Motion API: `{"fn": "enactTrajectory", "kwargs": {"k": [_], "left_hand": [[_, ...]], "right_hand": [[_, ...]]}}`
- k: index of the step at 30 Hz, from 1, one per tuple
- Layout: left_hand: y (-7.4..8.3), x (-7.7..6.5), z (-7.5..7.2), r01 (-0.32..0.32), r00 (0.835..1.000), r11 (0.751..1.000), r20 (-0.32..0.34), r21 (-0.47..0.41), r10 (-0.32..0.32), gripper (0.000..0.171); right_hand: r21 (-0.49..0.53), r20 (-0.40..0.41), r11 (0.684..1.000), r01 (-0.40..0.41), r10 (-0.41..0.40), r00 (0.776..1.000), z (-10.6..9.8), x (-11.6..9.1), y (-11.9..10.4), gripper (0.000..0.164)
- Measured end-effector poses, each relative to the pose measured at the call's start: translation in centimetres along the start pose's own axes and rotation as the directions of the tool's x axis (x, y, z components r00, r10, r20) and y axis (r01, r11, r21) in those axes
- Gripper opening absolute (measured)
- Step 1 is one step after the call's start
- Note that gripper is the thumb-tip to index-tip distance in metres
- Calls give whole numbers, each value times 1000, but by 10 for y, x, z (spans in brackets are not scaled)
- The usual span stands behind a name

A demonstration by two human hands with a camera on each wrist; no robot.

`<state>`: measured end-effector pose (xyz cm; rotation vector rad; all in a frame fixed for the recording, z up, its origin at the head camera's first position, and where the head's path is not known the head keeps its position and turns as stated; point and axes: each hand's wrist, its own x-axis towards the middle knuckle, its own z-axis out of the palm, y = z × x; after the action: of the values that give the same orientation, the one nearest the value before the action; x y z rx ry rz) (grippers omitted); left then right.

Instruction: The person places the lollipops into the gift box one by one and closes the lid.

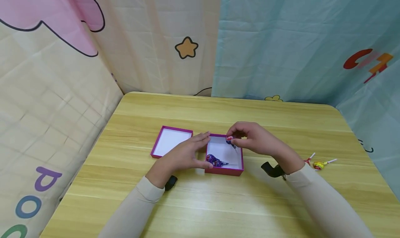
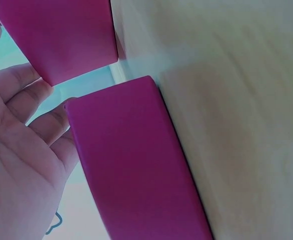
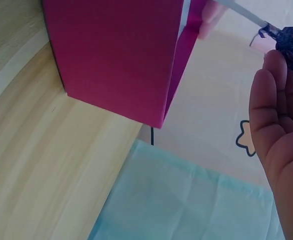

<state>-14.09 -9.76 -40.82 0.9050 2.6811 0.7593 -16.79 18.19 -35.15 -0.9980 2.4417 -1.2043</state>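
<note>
A pink-magenta box (image 1: 224, 172) with a white inside stands uncovered on the table. My left hand (image 1: 187, 153) rests along its left side, fingers stretched toward the back corner and thumb at the front corner. Over the back right part of the box, my right hand (image 1: 254, 137) pinches a lollipop (image 1: 229, 140) in a dark blue-purple wrapper with red on it, between thumb and fingers. In the right wrist view its white stick points toward the box. Purple-wrapped lollipops (image 1: 215, 160) lie inside the box near the front left.
The box's lid (image 1: 172, 141), white inside up, lies left of the box. A yellow-wrapped lollipop (image 1: 318, 165) and a red-wrapped lollipop (image 1: 308, 160) lie on the table (image 1: 218, 203) at the right, partly behind the right forearm. Printed curtains (image 1: 150, 40) hang behind.
</note>
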Motion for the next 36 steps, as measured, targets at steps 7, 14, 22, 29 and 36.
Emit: {"fn": "enactTrajectory", "kwargs": {"k": [7,14,22,29,36], "left_hand": [[0,0,-1,0,1000,1000,-1,1,0,101],[-1,0,0,9,1000,1000,3,11,-9,103],[-3,-1,0,4,1000,1000,9,12,-4,104],[-1,0,-1,-23,1000,1000,11,-2,23,104],[-1,1,0,-43,999,999,4,-8,43,102]], "right_hand": [[-99,103,994,-48,58,993,11,16,-3,13],[-183,230,983,-1,44,972,20,29,-1,9],[-233,319,972,17,60,946,28,39,5,9],[-296,346,954,48,60,936,35,41,8,7],[-351,357,935,53,81,930,45,43,14,7]]}}
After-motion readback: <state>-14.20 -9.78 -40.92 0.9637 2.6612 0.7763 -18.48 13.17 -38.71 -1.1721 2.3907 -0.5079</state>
